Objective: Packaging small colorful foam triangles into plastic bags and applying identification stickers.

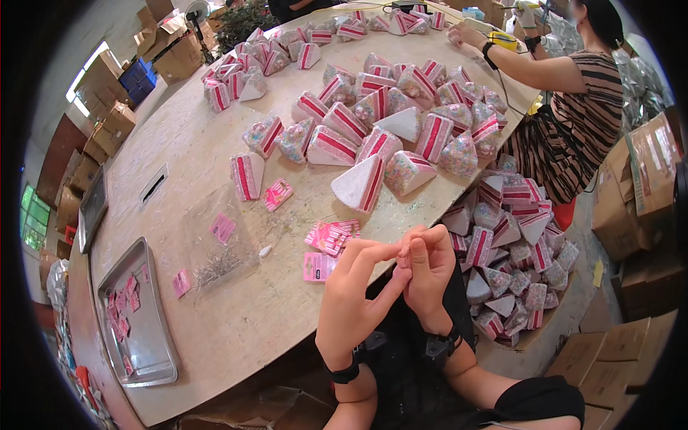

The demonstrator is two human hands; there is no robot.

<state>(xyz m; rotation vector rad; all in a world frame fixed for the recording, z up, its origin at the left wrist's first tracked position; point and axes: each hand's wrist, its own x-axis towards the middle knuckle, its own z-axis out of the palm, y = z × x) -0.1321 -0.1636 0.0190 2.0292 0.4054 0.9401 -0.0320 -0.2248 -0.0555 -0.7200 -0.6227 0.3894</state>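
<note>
My left hand [356,294] and my right hand [430,276] meet in front of me over the table's near edge. Both are closed in a pinch, fingertips touching; whatever is between them is hidden or too small to make out. Just beyond my left hand lie a pink card tag [317,266] and a small stack of pink printed cards [333,235]. A clear plastic bag [222,247] holds many thin metallic bits. Farther off, toy cake slices [358,183], white with pink stripes and speckled coating, crowd the table.
A metal tray [166,351] with pink cards sits at left. More cake slices [516,265] fill a heap below the table's right edge. A co-worker [591,93] in a striped garment works at the far right. Cardboard boxes [648,172] stack on the right.
</note>
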